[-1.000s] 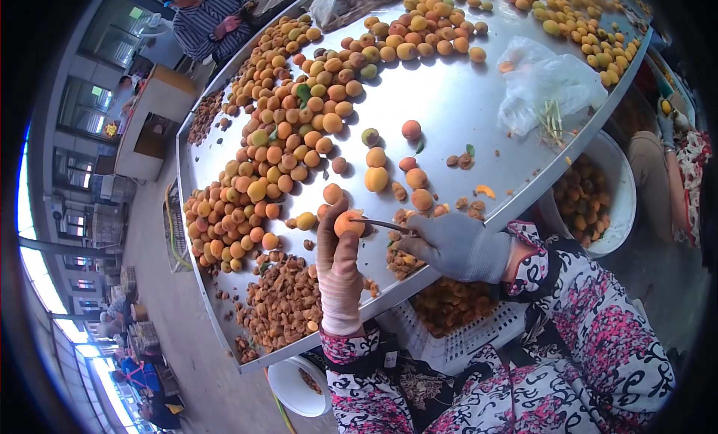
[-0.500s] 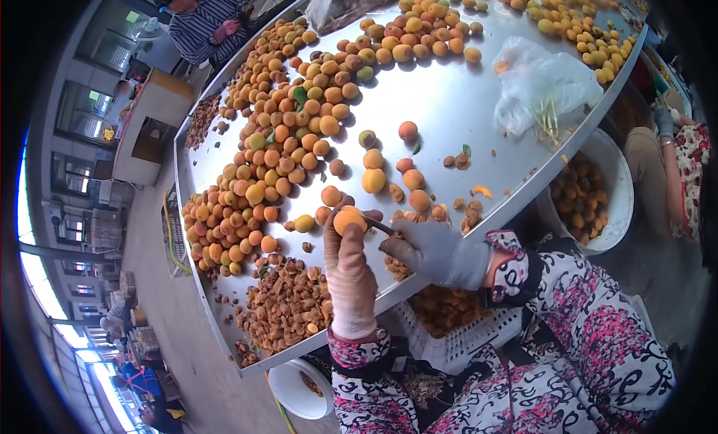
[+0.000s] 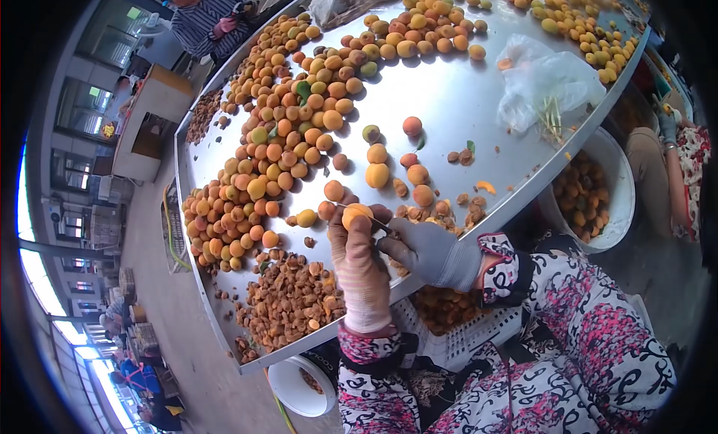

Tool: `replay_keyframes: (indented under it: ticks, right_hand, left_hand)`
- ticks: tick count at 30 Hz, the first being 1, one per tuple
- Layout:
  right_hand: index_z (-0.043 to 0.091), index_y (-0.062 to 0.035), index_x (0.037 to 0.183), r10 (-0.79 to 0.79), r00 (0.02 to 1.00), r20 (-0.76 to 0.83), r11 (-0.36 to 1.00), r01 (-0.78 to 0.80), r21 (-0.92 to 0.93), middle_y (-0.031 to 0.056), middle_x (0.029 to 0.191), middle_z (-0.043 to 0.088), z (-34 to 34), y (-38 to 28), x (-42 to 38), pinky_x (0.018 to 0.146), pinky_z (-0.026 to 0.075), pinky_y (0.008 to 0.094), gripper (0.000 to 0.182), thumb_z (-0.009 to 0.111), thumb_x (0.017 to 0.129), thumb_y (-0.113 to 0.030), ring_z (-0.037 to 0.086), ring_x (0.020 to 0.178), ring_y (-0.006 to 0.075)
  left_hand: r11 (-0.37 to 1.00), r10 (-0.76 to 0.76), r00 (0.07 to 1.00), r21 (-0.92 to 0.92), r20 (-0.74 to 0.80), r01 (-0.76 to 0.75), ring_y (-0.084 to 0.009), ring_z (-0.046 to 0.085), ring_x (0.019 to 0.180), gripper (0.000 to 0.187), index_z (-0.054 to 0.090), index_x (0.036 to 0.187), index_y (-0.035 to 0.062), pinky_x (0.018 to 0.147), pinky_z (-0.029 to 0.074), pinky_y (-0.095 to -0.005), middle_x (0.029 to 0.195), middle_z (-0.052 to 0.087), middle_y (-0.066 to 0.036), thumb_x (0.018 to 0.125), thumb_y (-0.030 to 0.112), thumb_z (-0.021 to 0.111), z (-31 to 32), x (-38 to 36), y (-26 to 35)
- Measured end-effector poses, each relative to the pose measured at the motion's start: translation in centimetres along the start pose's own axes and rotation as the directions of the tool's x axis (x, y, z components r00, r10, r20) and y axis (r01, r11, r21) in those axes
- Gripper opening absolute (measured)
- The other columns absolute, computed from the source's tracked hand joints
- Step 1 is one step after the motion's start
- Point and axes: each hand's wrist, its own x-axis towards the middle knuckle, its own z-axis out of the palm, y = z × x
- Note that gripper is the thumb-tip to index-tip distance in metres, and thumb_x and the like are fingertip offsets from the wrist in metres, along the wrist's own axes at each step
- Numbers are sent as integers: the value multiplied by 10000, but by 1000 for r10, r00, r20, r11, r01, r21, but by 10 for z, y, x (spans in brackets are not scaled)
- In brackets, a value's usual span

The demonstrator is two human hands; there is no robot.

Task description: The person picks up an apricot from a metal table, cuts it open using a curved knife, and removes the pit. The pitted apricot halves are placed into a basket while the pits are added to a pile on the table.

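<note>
My gloved left hand [image 3: 360,273] pinches an apricot [image 3: 357,216] over the near edge of the metal table [image 3: 456,97]. Close on its right, my right hand [image 3: 434,253], in a grey glove, is closed round a small knife [image 3: 380,225] whose thin blade is at the apricot. A few loose apricots [image 3: 377,175] lie beyond my hands, and a long heap of apricots [image 3: 277,146] runs across the table. Brown pits [image 3: 288,299] are piled left of my left hand.
A plastic bag [image 3: 546,82] lies at the table's right. Below the edge are a crate [image 3: 479,337] with apricot pieces, a white bucket [image 3: 299,389] and a larger bucket [image 3: 621,179]. A co-worker [image 3: 209,22] is across the table; another person's arm [image 3: 677,172] is far right.
Both hands have shifted slightly, the left one to the right and closer to the right hand. The thin blade now shows across the apricot.
</note>
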Motion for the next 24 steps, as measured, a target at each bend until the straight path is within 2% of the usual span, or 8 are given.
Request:
replay_keyframes:
  ticks: [4, 7, 10, 15, 17, 20, 22, 24]
  right_hand:
    - [505, -41, 968, -7, 1000, -30, 997, 5, -79, 209, 772, 587, 1, 3, -1, 641, 465, 426, 293, 476, 901, -325, 590, 766, 385]
    - [503, -38, 975, 8, 999, 49, 997, -4, -71, 217, 790, 586, -10, 0, 2, 652, 464, 434, 303, 468, 905, -330, 587, 782, 386]
    - [501, -34, 975, -49, 999, 10, 992, 50, -119, 218, 785, 585, -13, 0, 4, 651, 465, 433, 315, 457, 909, -338, 587, 773, 387]
    - [503, -48, 1014, -15, 1000, 17, 994, 17, -105, 207, 807, 596, -6, 3, 2, 644, 472, 442, 355, 436, 910, -380, 597, 765, 376]
    - [504, -42, 1022, -13, 1000, -27, 997, 10, -83, 215, 831, 595, -1, 4, 2, 646, 469, 436, 323, 456, 908, -340, 592, 771, 383]
    - [504, -49, 1041, 89, 996, 7, 972, -85, -220, 212, 823, 597, -3, 5, 4, 643, 470, 439, 326, 456, 906, -342, 593, 761, 382]
    - [503, -50, 1036, -39, 992, -119, 986, 19, -166, 206, 789, 596, -4, 3, 1, 637, 468, 443, 328, 460, 904, -348, 594, 746, 379]
    - [504, -48, 1031, 25, 998, -57, 981, -36, -192, 208, 799, 596, -12, -4, 1, 633, 466, 443, 331, 462, 904, -351, 592, 743, 380]
  left_hand:
    - [913, -179, 984, -375, -20, 159, -167, 560, 863, 410, 469, 1184, 41, 805, 459, -293, 937, 586, -92, 882, 303, 562, -8, 5, -16]
    - [997, -3, 999, -79, -32, 0, -155, 554, 889, 398, 480, 1177, 39, 814, 453, -278, 992, 574, -81, 879, 288, 568, -19, 12, -13]
    - [997, -5, 1000, 71, 5, 5, -150, 549, 924, 371, 485, 1178, 41, 835, 446, -279, 1052, 557, -68, 884, 254, 562, -15, 7, -4]
    - [993, 68, 996, 95, -49, -63, -148, 512, 927, 396, 474, 1165, 28, 864, 397, -299, 992, 552, -45, 846, 226, 598, -4, 5, -6]
    - [939, -125, 986, -334, -107, 82, -167, 546, 846, 388, 506, 1112, 41, 757, 453, -296, 948, 570, -64, 858, 319, 601, 3, 7, -16]
    - [886, -279, 946, -424, -164, 188, -184, 561, 785, 415, 532, 1061, 54, 674, 472, -288, 912, 580, -80, 857, 411, 583, 4, 13, -19]
    - [911, -224, 969, -376, -104, 170, -176, 556, 808, 441, 537, 1038, 45, 706, 468, -292, 912, 568, -73, 857, 446, 567, -1, 14, -18]
    - [969, -142, 988, -209, -54, 128, -165, 533, 867, 442, 529, 1078, 49, 826, 453, -328, 940, 561, -54, 842, 416, 598, -8, 16, -16]
